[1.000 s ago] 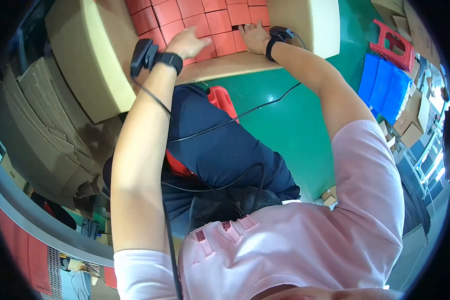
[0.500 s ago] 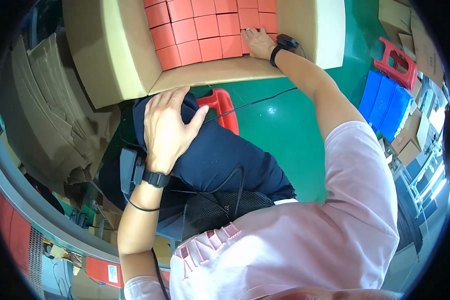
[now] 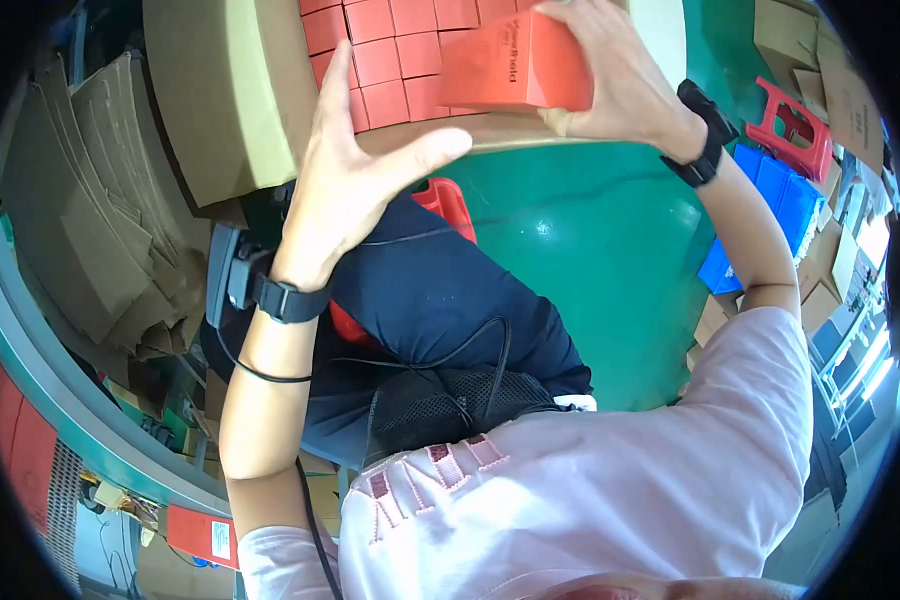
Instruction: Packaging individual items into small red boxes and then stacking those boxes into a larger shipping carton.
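My right hand [image 3: 615,80] grips a red box [image 3: 490,65] with dark print on one side, held above the near edge of a large cardboard carton [image 3: 225,100]. Rows of similar red boxes [image 3: 378,62] fill the carton, packed side by side. My left hand [image 3: 355,175] is open, fingers pointing away and thumb spread toward the held box, with nothing in it. It is just in front of the carton's near wall, its fingertips over the packed boxes. Both wrists wear black straps with small devices.
Flattened cardboard sheets [image 3: 100,210] lean at the left. A red plastic stool [image 3: 795,130] and blue bins [image 3: 770,200] stand at the right on the green floor [image 3: 590,240]. Part of another red stool [image 3: 448,205] shows below the carton. A curved grey rail [image 3: 80,420] runs along the lower left.
My right hand has lifted a red box out of the carton and toward me. My left hand has risen off my knee to the carton's near edge, thumb spread.
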A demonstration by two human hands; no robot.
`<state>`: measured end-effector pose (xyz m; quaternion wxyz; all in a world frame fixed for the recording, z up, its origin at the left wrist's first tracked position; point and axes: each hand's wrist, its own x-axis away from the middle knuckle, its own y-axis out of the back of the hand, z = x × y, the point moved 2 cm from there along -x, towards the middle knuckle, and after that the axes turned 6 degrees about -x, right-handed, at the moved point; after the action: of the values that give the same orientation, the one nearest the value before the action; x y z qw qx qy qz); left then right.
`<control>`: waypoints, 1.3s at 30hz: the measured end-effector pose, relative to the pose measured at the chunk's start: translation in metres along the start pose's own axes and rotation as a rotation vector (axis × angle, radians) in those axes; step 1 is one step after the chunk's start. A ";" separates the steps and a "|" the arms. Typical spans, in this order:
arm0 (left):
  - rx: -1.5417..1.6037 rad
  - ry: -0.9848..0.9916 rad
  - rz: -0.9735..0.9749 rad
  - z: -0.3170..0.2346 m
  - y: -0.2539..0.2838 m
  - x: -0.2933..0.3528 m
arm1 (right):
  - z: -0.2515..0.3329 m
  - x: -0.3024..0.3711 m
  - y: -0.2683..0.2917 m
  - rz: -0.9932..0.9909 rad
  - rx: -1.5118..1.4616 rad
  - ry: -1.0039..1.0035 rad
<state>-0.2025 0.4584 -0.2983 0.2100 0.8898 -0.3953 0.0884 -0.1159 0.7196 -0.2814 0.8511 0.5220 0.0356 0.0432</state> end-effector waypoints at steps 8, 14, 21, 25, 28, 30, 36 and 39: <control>0.404 0.060 -0.029 -0.034 0.011 -0.010 | 0.091 -0.059 0.029 -0.201 -0.409 0.418; 0.912 0.072 -0.119 0.012 0.029 0.004 | 0.098 -0.082 0.043 -0.035 -0.392 0.319; 0.907 0.067 -0.394 0.033 0.098 0.058 | -0.159 -0.008 -0.129 0.837 -0.241 -0.876; 0.943 0.046 -0.571 -0.037 0.112 0.060 | -0.232 0.079 -0.241 0.771 -0.280 -1.002; 1.335 -0.255 -0.125 -0.035 0.142 0.113 | -0.192 0.065 -0.274 0.589 -0.096 -1.234; 0.916 -0.066 -0.780 -0.037 0.159 0.140 | -0.168 0.058 -0.277 0.482 0.148 -1.286; 0.832 -0.010 -1.011 -0.048 0.161 0.194 | -0.174 0.070 -0.295 0.434 0.043 -1.260; 0.211 0.090 -0.746 -0.042 0.159 0.204 | -0.184 0.074 -0.282 0.513 0.020 -1.150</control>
<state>-0.1828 0.2461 -0.1467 0.1520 0.9844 -0.0238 0.0851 -0.0514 0.7637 -0.6171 0.6917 0.4615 -0.5539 -0.0418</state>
